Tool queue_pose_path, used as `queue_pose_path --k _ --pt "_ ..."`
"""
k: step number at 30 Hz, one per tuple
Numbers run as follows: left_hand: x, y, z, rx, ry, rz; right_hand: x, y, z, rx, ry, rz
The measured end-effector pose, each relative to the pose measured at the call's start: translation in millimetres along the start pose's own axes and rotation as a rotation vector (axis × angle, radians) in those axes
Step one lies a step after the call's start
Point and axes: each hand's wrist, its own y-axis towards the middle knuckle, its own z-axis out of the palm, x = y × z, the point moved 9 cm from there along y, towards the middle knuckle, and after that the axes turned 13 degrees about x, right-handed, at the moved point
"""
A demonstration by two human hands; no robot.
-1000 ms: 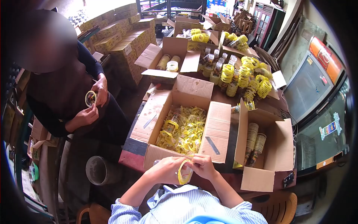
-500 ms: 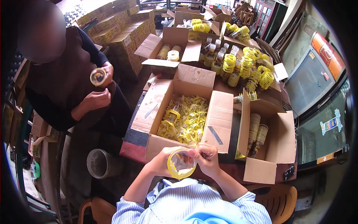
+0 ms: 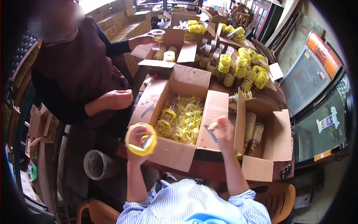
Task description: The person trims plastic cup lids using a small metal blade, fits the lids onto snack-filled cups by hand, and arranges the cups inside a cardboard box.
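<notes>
My left hand point(image 3: 136, 157) holds a clear plastic cup point(image 3: 141, 139) with a yellow rim, its mouth facing me and something dark and coloured inside. The cup is in front of the near left corner of an open cardboard box point(image 3: 175, 154). That box holds many yellow-and-clear crumpled strips point(image 3: 184, 121) and a few yellow-rimmed pieces. Above the box's right flap, my right hand point(image 3: 225, 131) is closed, slightly blurred, with a small whitish and greenish scrap point(image 3: 213, 126) at its fingertips.
A co-worker point(image 3: 80, 63) stands at the left, one hand holding a clear cup point(image 3: 157, 39) over a back box. Stacked cups point(image 3: 249, 128) lie in the right box point(image 3: 257, 168). Yellow-rimmed cups point(image 3: 224, 64) crowd the back of the table. A bucket point(image 3: 95, 164) stands on the floor.
My hands have parted: the left moved left with the cup, the right moved right and up, away from it. The co-worker has reached towards the back box with a cup.
</notes>
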Motion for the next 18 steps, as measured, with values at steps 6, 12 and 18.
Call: queue_pose_path --k 6,12,18 --pt "-10.2 13.4 46.1 0.112 0.098 0.039 -9.7 13.0 59.1 0.067 -0.372 -0.185" --pt "-5.6 7.4 57.6 0.101 0.183 0.004 -48.0 17.5 83.1 0.355 -0.955 -0.112" --pt "10.3 1.3 63.5 0.150 0.133 -0.045 -56.9 29.9 77.9 0.409 -0.998 -0.012"
